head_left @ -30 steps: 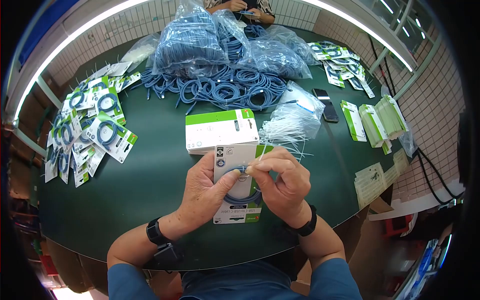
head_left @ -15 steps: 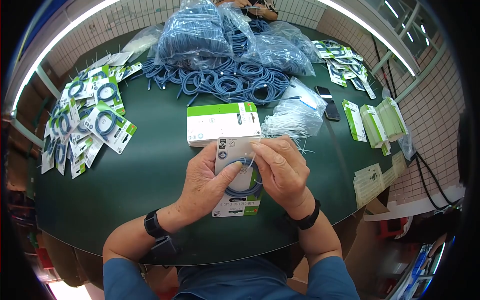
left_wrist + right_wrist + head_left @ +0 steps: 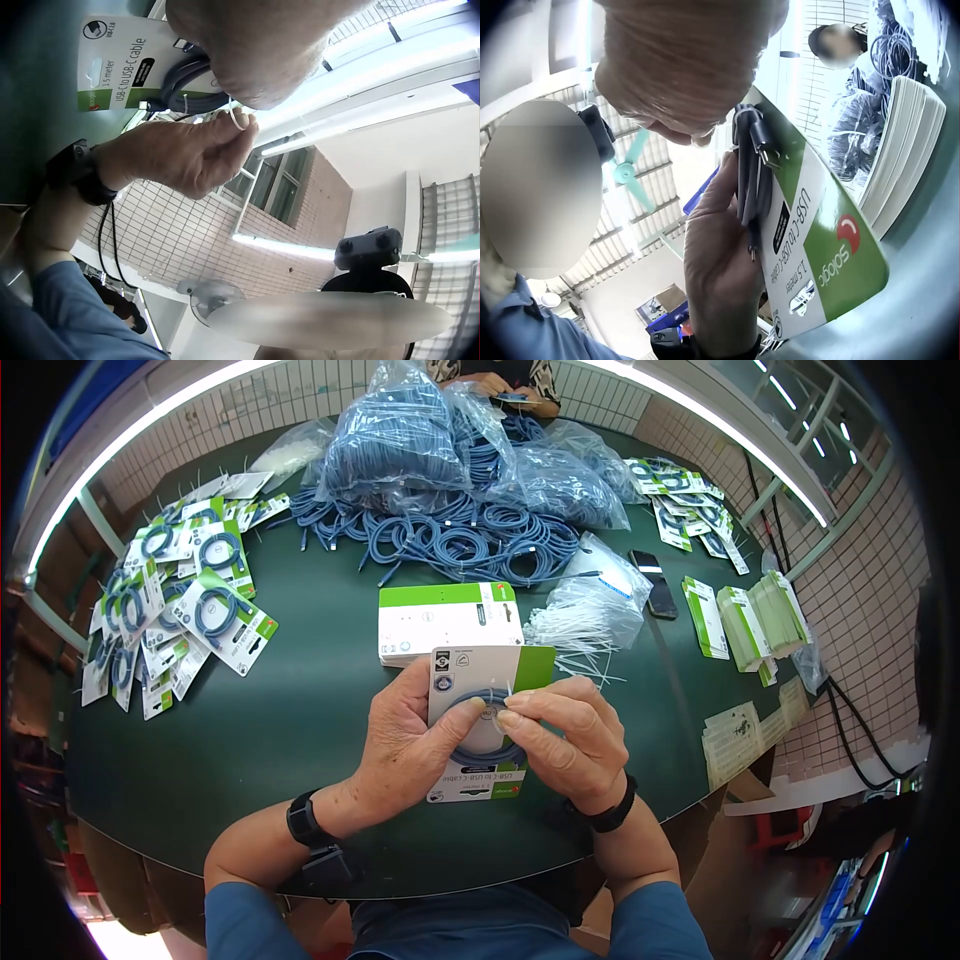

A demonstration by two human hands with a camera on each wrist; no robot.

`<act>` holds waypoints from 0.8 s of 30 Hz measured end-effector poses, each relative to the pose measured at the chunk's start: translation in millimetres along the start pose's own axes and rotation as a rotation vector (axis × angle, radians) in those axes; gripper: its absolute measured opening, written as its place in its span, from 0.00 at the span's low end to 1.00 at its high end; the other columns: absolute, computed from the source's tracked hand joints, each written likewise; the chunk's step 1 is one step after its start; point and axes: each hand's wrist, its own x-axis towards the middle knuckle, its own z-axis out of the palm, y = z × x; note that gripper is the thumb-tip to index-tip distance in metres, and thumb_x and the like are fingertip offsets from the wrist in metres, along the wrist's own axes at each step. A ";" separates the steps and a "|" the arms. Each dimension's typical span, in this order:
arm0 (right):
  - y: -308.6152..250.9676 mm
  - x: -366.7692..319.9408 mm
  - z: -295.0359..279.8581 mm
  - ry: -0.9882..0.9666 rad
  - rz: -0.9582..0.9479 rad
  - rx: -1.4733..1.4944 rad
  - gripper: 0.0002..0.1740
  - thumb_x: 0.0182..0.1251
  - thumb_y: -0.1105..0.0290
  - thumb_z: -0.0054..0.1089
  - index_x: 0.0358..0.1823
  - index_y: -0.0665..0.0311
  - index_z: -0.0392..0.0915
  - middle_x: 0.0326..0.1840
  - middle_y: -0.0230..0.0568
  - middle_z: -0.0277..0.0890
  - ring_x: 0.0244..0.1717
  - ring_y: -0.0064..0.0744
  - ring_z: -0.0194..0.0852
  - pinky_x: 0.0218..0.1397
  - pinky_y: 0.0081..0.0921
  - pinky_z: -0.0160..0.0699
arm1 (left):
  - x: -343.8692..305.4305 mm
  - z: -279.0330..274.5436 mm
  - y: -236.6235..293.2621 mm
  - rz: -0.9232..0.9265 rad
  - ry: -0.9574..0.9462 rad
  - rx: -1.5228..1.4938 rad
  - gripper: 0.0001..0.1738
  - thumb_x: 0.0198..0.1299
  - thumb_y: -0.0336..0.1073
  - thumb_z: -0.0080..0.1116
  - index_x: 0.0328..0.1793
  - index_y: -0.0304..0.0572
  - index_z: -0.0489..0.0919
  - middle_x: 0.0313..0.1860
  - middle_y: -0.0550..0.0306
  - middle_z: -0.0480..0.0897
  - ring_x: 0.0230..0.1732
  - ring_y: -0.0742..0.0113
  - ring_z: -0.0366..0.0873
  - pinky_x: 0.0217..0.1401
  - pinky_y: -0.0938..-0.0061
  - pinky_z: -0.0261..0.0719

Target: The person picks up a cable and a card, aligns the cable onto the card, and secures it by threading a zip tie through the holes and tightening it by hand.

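In the head view my left hand (image 3: 405,740) grips a white and green cable packaging card (image 3: 465,788), its thumb pressing on a coiled blue-grey USB-C cable (image 3: 488,757) laid over the card. My right hand (image 3: 575,740) pinches a thin white zip tie (image 3: 510,688) at the top of the coil, close to the left thumb. The left wrist view shows the zip tie (image 3: 237,117) curving at the right fingertips. From the right wrist, both metal plugs of the cable (image 3: 754,165) show against the card; my right hand (image 3: 682,64) covers the top.
Behind the card lies a stack of blank cards (image 3: 440,622), beside loose white zip ties (image 3: 575,630). Bagged cables (image 3: 395,445) and loose coils (image 3: 460,545) fill the back. Finished-looking carded cables (image 3: 215,615) pile up left; a phone (image 3: 655,585) and card stacks (image 3: 750,620) lie right.
My right hand first rose from the coil with the zip tie, then came back down beside the left thumb. The left hand keeps its grip on the card.
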 end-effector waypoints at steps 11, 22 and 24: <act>-1.3 -2.2 0.6 0.021 0.062 0.056 0.19 0.56 0.84 0.79 0.49 0.59 0.90 0.51 0.41 0.90 0.42 0.38 0.88 0.40 0.29 0.86 | -0.5 -1.1 -0.7 -0.021 0.001 -0.006 0.19 0.75 0.26 0.64 0.69 0.33 0.80 0.59 0.52 0.89 0.58 0.70 0.86 0.62 0.72 0.86; -1.2 -1.9 -0.2 0.011 0.054 0.013 0.20 0.56 0.82 0.81 0.49 0.58 0.90 0.50 0.41 0.90 0.41 0.37 0.87 0.38 0.28 0.85 | -0.8 0.0 -1.2 -0.019 0.005 0.002 0.19 0.76 0.26 0.64 0.70 0.33 0.80 0.59 0.52 0.89 0.57 0.70 0.86 0.62 0.71 0.86; -1.1 -2.2 0.1 0.007 0.052 0.008 0.20 0.56 0.82 0.81 0.49 0.58 0.90 0.50 0.41 0.90 0.41 0.37 0.87 0.38 0.28 0.85 | -1.1 -0.1 -1.2 -0.022 0.008 0.008 0.19 0.76 0.26 0.64 0.70 0.33 0.80 0.59 0.52 0.89 0.57 0.70 0.86 0.62 0.71 0.86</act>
